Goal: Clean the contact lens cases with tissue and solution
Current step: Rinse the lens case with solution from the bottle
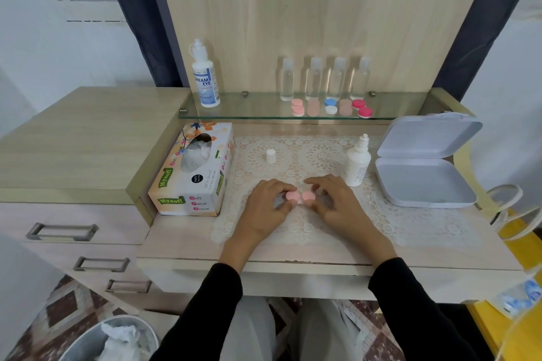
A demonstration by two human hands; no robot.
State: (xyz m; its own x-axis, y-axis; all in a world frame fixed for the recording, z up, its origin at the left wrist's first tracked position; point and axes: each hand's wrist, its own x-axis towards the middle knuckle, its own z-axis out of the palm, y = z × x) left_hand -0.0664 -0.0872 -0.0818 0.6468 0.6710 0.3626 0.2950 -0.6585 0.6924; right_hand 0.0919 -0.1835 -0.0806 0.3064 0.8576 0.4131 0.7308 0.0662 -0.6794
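Note:
A pink contact lens case [299, 196] with two round caps sits on the lace mat between my hands. My left hand [268, 206] pinches its left cap, and my right hand [334, 202] pinches its right cap. An uncapped white solution bottle [356, 163] stands just right of my right hand, its small white cap [270, 155] resting apart on the mat. The tissue box [193, 170] lies to the left. Several more lens cases [330, 107] line the glass shelf [234, 114].
A large solution bottle [205, 76] and several clear bottles [324, 79] stand on the shelf. An open white plastic box [422, 179] sits at right. A bin with used tissue [117, 337] is on the floor at left. Drawers [61, 231] lie left.

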